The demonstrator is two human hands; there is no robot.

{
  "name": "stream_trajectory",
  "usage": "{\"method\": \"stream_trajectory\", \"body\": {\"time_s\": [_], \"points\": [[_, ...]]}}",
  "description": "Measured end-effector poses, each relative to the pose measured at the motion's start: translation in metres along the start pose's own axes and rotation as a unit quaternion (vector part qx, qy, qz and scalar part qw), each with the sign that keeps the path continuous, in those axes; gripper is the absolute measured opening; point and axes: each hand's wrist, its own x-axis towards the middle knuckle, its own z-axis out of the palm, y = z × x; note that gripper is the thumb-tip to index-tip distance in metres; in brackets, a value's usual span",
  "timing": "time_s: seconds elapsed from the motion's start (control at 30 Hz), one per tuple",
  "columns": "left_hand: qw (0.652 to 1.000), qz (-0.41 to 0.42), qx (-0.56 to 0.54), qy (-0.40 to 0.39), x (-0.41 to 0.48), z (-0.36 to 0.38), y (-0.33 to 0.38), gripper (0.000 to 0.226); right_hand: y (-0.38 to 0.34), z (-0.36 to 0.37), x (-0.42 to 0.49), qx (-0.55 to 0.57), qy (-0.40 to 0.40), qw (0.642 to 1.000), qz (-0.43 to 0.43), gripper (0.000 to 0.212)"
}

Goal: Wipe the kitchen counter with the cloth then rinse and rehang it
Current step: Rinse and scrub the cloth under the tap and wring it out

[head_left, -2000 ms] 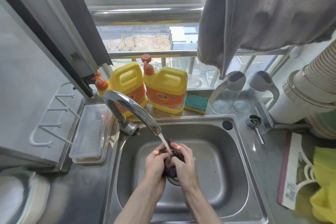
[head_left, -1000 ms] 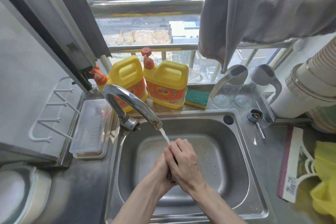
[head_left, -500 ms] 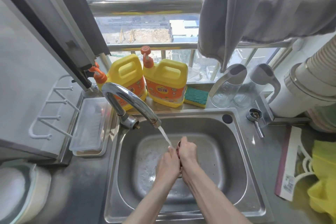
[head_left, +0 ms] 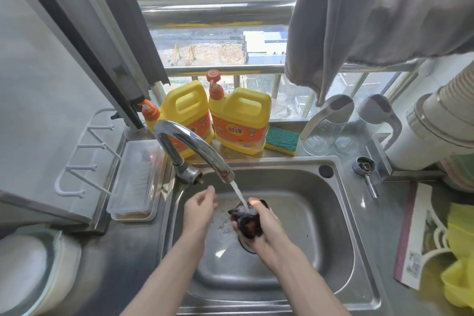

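Observation:
My right hand (head_left: 266, 231) grips a small dark wet cloth (head_left: 246, 220), bunched into a ball, over the steel sink (head_left: 341, 213). Water runs from the curved tap (head_left: 189, 146) straight onto the top of the cloth. To the left of the stream, my left hand (head_left: 198, 209) is apart from the cloth and holds nothing, its fingers relaxed and pointing toward the tap base. The drain sits partly hidden under my right hand.
Two yellow detergent jugs (head_left: 238, 123) and a green-yellow sponge (head_left: 282, 140) stand behind the sink. A white hook rack (head_left: 82, 156) hangs on the left wall above a clear plastic box (head_left: 136, 179). A grey towel (head_left: 359, 15) hangs top right. Glass jars (head_left: 323, 131) and a yellow bag (head_left: 459, 264) are at the right.
Both hands were pressed together around the cloth. Now my left hand has let go and moved left toward the tap, while my right hand keeps the cloth under the stream.

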Motion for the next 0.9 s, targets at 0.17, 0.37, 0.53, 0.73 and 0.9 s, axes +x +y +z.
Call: {"method": "stream_trajectory", "body": {"time_s": [0.17,0.37,0.53,0.73,0.9], "points": [[0.962,-0.132,-0.237,-0.018,0.027,-0.005,0.032,0.084,0.002,0.006,-0.004,0.01,-0.012,1.0,0.0,0.012],[0.953,-0.179,-0.245,-0.012,0.048,-0.003,0.039,0.065,0.005,0.011,-0.002,-0.032,-0.016,0.999,-0.028,0.007],[0.955,-0.193,-0.223,0.026,0.057,0.007,0.036,0.071,0.0,0.008,0.0,-0.053,-0.018,0.997,-0.051,0.007],[0.946,-0.165,-0.244,0.134,0.055,0.016,0.036,0.061,-0.003,0.008,-0.003,-0.063,-0.012,0.997,-0.052,0.008],[0.929,-0.148,-0.262,0.215,0.045,0.028,0.039,0.053,-0.001,0.005,-0.003,-0.06,-0.005,0.997,-0.048,0.006]]}}
